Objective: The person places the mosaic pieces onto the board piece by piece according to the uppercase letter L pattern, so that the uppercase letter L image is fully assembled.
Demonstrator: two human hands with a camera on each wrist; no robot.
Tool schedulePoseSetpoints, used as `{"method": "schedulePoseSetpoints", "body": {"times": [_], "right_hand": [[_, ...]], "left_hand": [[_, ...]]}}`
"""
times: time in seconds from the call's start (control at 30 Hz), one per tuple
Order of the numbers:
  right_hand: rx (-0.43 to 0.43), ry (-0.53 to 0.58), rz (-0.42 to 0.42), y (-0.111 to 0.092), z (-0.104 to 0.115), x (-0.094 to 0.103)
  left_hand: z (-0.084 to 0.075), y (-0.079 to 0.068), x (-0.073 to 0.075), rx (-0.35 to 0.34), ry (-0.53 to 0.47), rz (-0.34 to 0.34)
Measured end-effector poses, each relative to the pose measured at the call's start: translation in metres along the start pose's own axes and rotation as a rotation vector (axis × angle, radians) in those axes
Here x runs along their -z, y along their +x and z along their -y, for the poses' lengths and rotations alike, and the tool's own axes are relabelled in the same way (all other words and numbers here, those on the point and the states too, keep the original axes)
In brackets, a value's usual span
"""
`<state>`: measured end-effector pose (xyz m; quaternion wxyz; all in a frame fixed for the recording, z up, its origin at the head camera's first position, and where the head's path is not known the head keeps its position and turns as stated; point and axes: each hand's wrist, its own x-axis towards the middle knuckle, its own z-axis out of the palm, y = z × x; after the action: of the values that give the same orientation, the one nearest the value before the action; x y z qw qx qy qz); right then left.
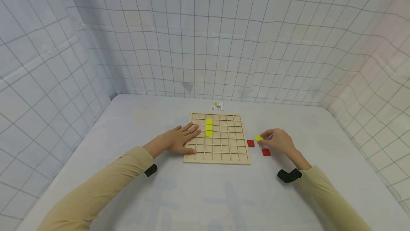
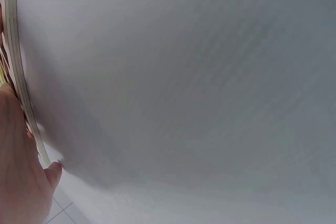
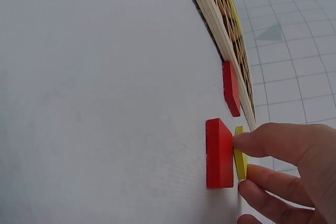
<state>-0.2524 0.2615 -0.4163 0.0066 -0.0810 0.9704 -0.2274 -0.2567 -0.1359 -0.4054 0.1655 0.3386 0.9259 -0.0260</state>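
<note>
A light wooden grid board (image 1: 224, 158) lies on the white table, with three yellow square tiles (image 1: 209, 127) set in one column of its cells. My left hand (image 1: 180, 139) rests on the board's left side, fingers spread and straight; the left wrist view catches part of that hand (image 2: 21, 166) at the board's edge. To the right of the board my right hand (image 1: 278, 141) pinches a yellow tile (image 3: 240, 156) between thumb and fingers. Two red square tiles lie close by: one red tile (image 1: 251, 143) beside the board's right edge, another red tile (image 1: 266, 152) nearer my right wrist.
A small printed grid card (image 1: 217, 105) with coloured cells lies just behind the board. White cloth walls with a dark grid pattern (image 1: 217, 46) rise at the back and both sides of the table. Black wrist-worn devices (image 1: 289, 176) hang under both forearms.
</note>
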Motion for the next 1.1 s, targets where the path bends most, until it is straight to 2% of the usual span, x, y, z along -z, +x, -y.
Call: {"method": "schedulePoseSetpoints", "body": {"times": [0.33, 0.57, 0.87, 1.1], "right_hand": [[0.027, 0.005, -0.022, -0.001, 0.006, 0.002], [0.071, 0.031, -0.059, 0.000, 0.017, -0.002], [0.122, 0.063, -0.076, 0.006, 0.046, -0.017], [0.192, 0.110, -0.048, 0.015, 0.074, -0.030]], "left_hand": [[-0.001, -0.002, 0.000, -0.003, 0.000, -0.009], [-0.003, -0.003, 0.002, -0.006, -0.003, -0.008], [0.000, 0.000, 0.000, -0.014, 0.007, -0.010], [0.001, 0.000, -0.001, -0.013, 0.009, -0.006]]}}
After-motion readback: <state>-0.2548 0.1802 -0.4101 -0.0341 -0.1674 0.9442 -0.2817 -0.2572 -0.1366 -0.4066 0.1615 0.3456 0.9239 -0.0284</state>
